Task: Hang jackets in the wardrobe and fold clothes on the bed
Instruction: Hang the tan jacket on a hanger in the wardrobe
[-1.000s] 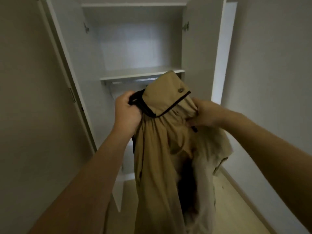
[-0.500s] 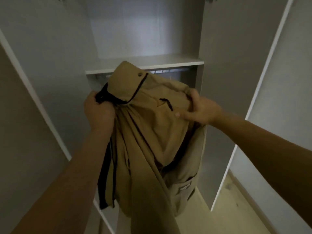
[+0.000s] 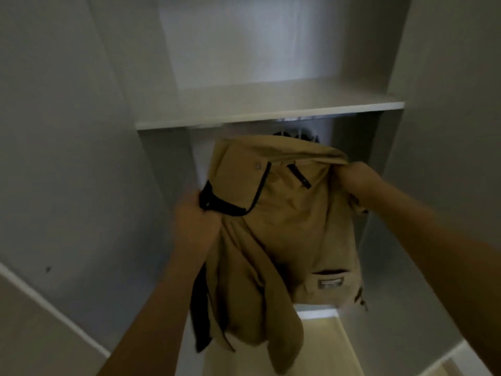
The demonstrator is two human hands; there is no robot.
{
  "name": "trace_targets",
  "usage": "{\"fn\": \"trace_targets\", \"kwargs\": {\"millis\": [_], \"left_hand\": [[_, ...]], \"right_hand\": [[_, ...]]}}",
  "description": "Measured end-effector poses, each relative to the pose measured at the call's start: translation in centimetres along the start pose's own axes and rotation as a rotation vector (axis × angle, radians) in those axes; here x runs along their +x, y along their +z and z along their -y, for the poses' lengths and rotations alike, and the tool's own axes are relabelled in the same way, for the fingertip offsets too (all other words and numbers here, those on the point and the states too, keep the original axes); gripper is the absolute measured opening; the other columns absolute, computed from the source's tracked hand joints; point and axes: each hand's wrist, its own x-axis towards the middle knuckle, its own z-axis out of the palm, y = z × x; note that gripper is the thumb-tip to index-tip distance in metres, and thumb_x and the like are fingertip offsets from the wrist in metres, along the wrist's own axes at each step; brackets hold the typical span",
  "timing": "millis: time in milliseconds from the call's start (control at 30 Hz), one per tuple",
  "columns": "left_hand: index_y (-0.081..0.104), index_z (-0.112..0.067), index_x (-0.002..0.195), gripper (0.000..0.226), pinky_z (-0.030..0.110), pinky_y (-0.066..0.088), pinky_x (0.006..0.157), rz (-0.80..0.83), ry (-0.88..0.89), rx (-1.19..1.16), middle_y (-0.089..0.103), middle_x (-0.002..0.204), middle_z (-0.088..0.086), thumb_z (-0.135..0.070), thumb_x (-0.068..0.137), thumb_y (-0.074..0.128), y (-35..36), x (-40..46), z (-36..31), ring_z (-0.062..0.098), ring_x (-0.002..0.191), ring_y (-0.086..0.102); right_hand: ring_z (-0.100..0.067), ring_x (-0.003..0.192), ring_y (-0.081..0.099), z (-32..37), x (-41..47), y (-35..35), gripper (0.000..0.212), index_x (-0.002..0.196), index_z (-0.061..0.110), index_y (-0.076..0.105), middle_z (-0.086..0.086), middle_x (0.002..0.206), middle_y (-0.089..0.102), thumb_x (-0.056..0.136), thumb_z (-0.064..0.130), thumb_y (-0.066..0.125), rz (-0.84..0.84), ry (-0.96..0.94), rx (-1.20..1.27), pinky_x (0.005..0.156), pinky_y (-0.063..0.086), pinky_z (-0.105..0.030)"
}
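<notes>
Gripping tan jacket (image 3: 284,226): left hand (image 3: 195,221) at collar, right hand (image 3: 352,177) pinching shoulder; now raised closer under shelf (image 3: 271,112), centre frame.

one jacket (image 3: 287,226), two hands, one shelf (image 3: 271,109)

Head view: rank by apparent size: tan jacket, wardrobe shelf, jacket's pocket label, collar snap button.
1. tan jacket
2. wardrobe shelf: close to the jacket, and it sits farther from the camera, so that order is unsure
3. pocket label
4. snap button

Head cam, close, facing fwd into wardrobe (image 3: 260,104).
</notes>
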Motion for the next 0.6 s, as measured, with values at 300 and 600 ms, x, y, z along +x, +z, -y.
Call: {"fn": "trace_targets", "kwargs": {"millis": [300, 600], "left_hand": [[0.05, -0.016, 0.136, 0.053, 0.017, 0.041, 0.088, 1.092, -0.092, 0.433, 0.055, 0.127, -0.001, -0.03, 0.088, 0.068, 7.2, 5.3, 1.4, 0.008, 0.103, 0.051], [0.053, 0.003, 0.119, 0.033, 0.029, 0.045, 0.062, 0.499, -0.35, 0.611, 0.061, 0.109, 0.017, -0.019, 0.095, 0.05, 9.4, 24.1, 10.3, 0.021, 0.076, 0.054]], "right_hand": [[-0.032, 0.115, 0.056, 8.4, 6.1, 4.4, 0.033, 0.125, 0.005, 0.06, -0.017, 0.124, 0.061, 0.103, 0.021, 0.041, 0.255, 0.172, 0.882, 0.096, 0.049, -0.041], [-0.036, 0.126, 0.046, 9.0, 12.0, 10.0, 0.04, 0.135, -0.012, 0.041, -0.029, 0.107, 0.056, 0.103, 0.011, 0.037, 0.337, 0.182, 0.572, 0.1, 0.041, -0.038]]}}
